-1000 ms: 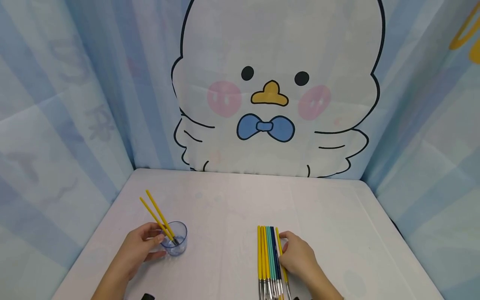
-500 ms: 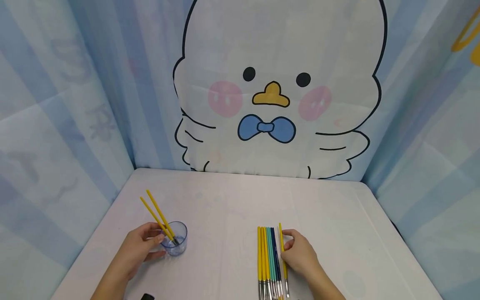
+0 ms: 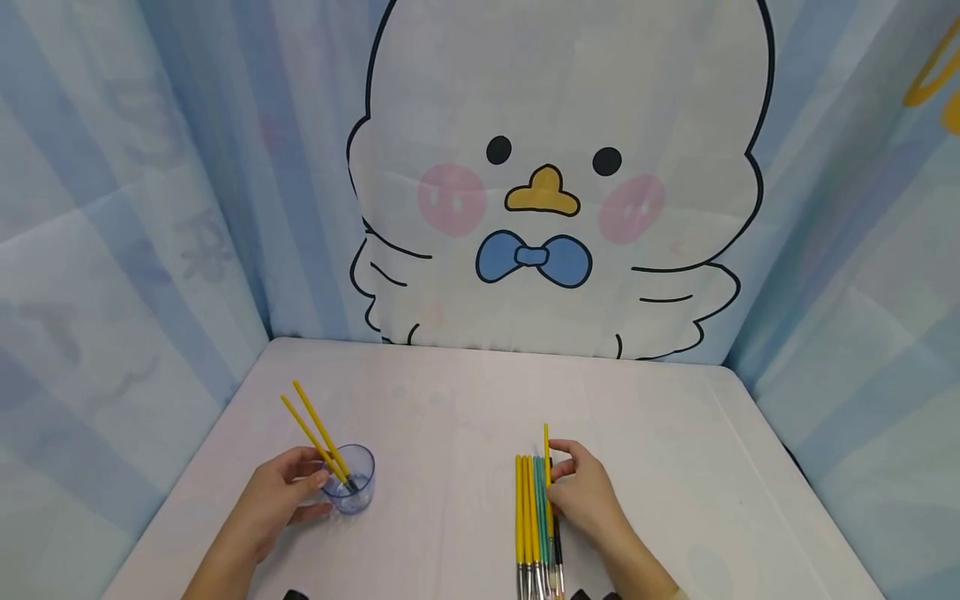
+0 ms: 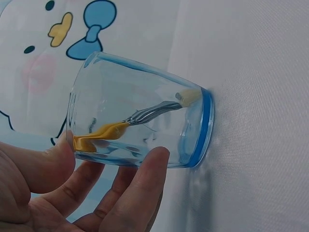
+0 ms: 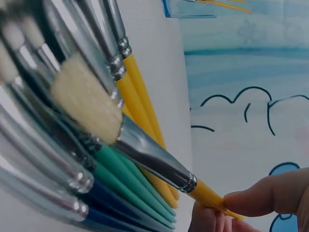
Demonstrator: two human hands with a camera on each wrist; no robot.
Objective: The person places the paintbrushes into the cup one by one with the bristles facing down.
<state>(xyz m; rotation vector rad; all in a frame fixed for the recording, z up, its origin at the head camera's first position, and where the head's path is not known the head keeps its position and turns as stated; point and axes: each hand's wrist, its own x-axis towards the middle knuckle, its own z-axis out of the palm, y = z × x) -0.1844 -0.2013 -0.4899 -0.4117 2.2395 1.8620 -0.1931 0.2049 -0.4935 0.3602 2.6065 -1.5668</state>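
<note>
My left hand (image 3: 281,496) grips a clear bluish cup (image 4: 140,116) that stands on the table, thumb near the rim and fingers along the side. Two yellow-handled paintbrushes (image 3: 311,425) lean in it, bristles down. In my right hand (image 3: 588,492), thumb and fingers pinch the yellow handle of a flat paintbrush (image 5: 154,157) with pale bristles. It is raised over a row of paintbrushes (image 3: 527,508) with yellow, teal and dark blue handles, whose bristle ends point toward me. The held brush hides part of the dark blue ones.
A white-covered table (image 3: 435,400) lies under everything. Behind it hangs a curtain (image 3: 540,308) printed with a cartoon bird, and striped cloth (image 3: 112,250) closes off both sides. Small dark objects (image 3: 295,595) show at the bottom edge.
My right hand has lifted the yellow paintbrush from the right end of the row and moved it left and away from me, over the other brushes. The left hand and cup have stayed put.
</note>
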